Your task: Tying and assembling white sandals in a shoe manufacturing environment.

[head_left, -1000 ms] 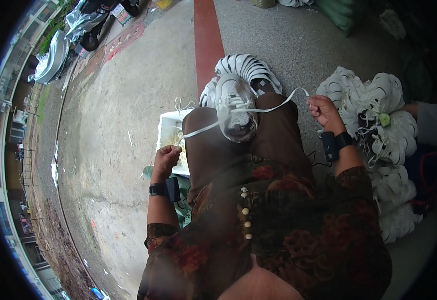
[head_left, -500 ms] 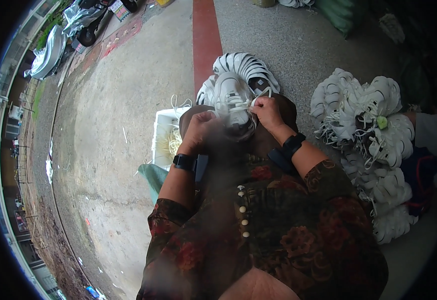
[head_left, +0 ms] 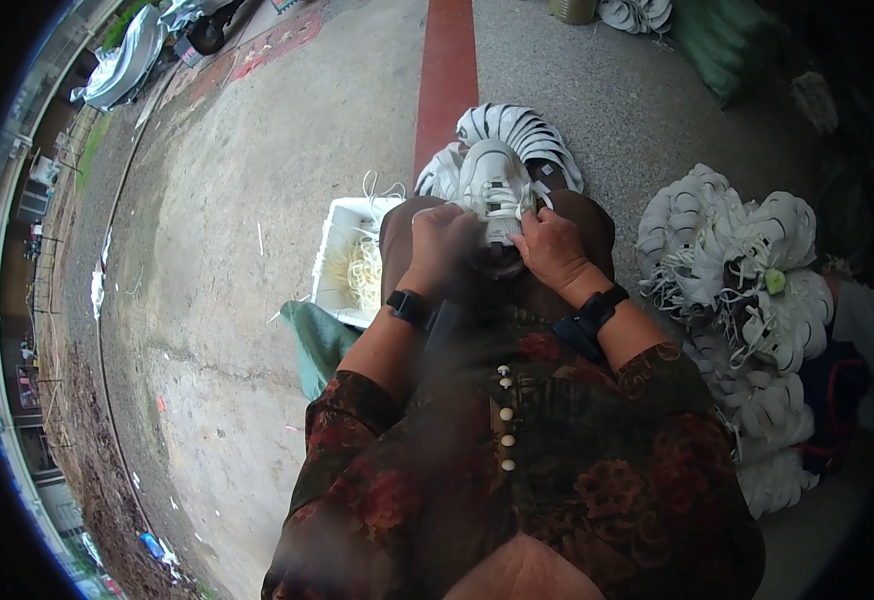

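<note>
Shoe upper (head_left: 489,165), quantity 1, lies between left hand (head_left: 441,243) and right hand (head_left: 554,250); both grips cannot be determined. Hands are closer together than 1 s earlier.

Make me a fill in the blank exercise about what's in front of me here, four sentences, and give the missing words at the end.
1. The left hand and the right hand are both at a shoe upper whose main colour is ____.
2. The box of pale strands stands on the person's ____ side.
3. The large heap of uppers lies on the person's ____ side.
4. The long stripe on the ground is ____.

Missing words: white; left; right; red.
</note>
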Demonstrator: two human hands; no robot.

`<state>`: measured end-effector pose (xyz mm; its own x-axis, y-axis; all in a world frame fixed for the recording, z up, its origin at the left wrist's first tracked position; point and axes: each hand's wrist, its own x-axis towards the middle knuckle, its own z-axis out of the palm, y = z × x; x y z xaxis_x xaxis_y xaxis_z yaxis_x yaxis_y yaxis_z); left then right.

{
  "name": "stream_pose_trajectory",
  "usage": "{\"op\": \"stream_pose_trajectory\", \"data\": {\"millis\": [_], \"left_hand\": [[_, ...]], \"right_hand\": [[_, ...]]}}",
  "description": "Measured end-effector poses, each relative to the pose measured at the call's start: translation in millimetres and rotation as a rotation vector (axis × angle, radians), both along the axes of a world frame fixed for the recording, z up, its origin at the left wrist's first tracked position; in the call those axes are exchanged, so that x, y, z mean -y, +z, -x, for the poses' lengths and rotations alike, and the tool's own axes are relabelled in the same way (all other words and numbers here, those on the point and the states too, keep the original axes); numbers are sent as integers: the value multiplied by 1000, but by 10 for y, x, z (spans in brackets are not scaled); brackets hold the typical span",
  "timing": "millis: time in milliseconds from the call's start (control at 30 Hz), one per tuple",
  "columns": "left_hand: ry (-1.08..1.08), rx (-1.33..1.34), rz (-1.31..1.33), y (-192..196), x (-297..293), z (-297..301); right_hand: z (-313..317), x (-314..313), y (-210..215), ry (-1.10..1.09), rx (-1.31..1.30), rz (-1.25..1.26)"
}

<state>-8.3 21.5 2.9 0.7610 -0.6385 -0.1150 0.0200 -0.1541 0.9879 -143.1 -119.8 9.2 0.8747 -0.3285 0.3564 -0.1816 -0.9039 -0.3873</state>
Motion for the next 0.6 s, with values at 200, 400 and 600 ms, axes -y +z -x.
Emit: {"op": "stream_pose_trajectory", "data": {"millis": [200,400,600], "left_hand": [[101,212,-48,-149,42,3],[118,460,-199,-73,16,85],[-4,671,-351,-61,50,84]], "right_hand": [[6,57,-254,-100,153,-57],[46,23,-163,-99,90,-18],[-1,34,-135,-101,36,40]]}}
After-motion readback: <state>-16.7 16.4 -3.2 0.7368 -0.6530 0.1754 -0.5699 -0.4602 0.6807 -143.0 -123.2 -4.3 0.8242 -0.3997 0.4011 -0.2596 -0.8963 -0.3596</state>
